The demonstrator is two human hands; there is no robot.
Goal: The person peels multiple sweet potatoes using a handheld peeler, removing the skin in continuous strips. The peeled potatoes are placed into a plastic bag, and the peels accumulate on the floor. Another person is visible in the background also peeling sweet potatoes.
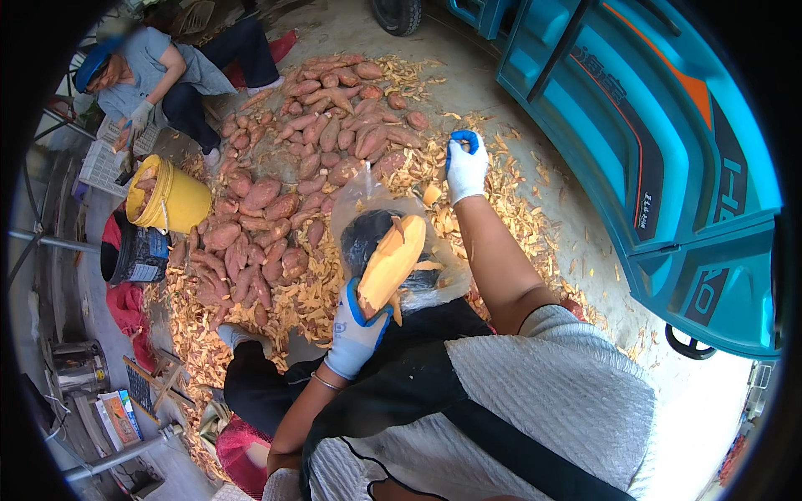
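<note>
My left hand [360,329], in a white glove with a blue palm, holds the lower end of a large peeled sweet potato [393,260]. Patches of skin remain on the orange flesh. Under it, a clear plastic bag over something dark [364,233] lies by my lap. My right hand [467,164], gloved alike, is stretched forward above scattered peelings [501,206], its fingers curled; whether they hold anything is hidden. A small orange piece [432,195] is just left of that wrist. Unpeeled sweet potatoes [260,194] form a broad pile ahead and left.
A seated person [153,81] works over white crates [103,164] at upper left. A yellow bucket [178,195] with contents and a black bucket [145,247] stand left of the pile. A teal vehicle [626,156] borders the right; a wooden stool frame [164,382] is lower left.
</note>
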